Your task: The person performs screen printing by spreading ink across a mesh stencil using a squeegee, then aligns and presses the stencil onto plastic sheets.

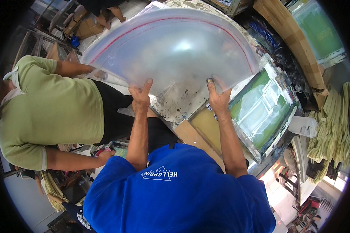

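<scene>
A large, clear plastic sheet (171, 50) with a red line along its far edge spreads out in front of me, bowed and glossy. My left hand (140, 95) grips its near edge on the left, thumb on top. On the right, my right hand (219, 97) pinches the same edge, with a dark stain on the thumb tip; the fingers of both hands are partly behind the plastic. Below the sheet lies a paint-spattered table (179, 103). Close to my right forearm rests a screen-printing frame (262, 106) with green mesh and white smears.
A co-worker in a green shirt (54, 105) stands at my left, one arm reaching toward the sheet's left side. A translucent plastic tub (302, 126) is right of the frame, near hanging yellowish strips (332, 128). Cardboard (291, 42) and another green screen (317, 33) stand at the far right.
</scene>
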Action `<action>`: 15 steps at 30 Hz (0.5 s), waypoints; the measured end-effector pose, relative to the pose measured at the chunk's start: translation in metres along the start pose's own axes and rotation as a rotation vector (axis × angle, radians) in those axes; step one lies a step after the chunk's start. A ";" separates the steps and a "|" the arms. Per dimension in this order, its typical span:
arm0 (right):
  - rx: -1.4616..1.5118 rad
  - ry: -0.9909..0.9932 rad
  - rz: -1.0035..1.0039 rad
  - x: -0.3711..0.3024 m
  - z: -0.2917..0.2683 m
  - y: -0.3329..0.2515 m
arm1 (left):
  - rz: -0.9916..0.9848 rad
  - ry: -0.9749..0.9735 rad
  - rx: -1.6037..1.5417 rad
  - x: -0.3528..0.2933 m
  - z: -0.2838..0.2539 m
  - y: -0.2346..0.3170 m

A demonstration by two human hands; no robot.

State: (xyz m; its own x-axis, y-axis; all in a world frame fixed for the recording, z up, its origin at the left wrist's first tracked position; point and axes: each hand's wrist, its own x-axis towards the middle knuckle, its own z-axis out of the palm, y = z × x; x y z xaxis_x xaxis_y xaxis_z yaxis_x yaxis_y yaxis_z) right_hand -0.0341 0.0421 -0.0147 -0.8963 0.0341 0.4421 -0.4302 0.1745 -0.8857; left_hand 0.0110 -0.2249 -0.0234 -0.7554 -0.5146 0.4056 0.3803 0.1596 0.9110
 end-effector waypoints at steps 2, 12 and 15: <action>0.035 -0.028 0.110 0.002 -0.001 -0.002 | -0.041 -0.012 0.006 0.003 -0.001 -0.005; 0.021 0.026 0.007 0.009 0.001 0.011 | 0.054 0.014 -0.265 0.011 -0.010 -0.007; 0.006 0.030 0.030 0.009 0.000 0.012 | 0.050 0.025 -0.333 0.015 0.000 0.000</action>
State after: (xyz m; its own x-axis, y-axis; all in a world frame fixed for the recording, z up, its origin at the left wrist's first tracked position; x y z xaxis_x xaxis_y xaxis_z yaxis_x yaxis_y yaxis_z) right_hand -0.0477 0.0450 -0.0215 -0.9055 0.0684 0.4189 -0.4035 0.1674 -0.8995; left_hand -0.0008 -0.2327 -0.0174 -0.7194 -0.5344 0.4438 0.5737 -0.0968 0.8133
